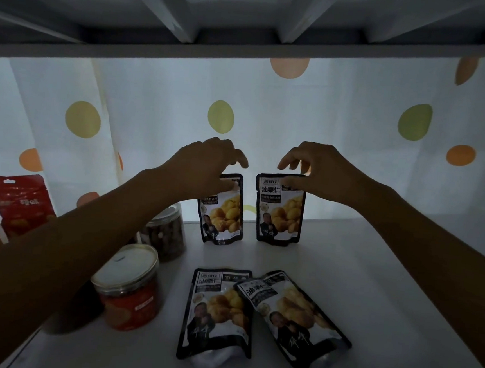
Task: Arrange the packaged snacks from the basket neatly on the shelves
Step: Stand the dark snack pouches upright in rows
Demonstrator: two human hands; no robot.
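Note:
Two black chestnut snack pouches stand upright at the back of the white shelf (358,282). My left hand (207,166) pinches the top of the left pouch (223,217) between thumb and fingers. My right hand (315,172) pinches the top edge of the right pouch (281,213). A small gap separates the two pouches. Two more of the same pouches lie flat nearer to me, one straight (215,313) and one tilted (294,317), its top corner overlapping the straight one.
A red-labelled jar with a white lid (128,288) and a clear jar of brown snacks (169,236) stand left of the pouches. Red snack bags (19,205) lean at far left. A dotted curtain (358,120) hangs behind, and the upper shelf's underside (249,23) is overhead.

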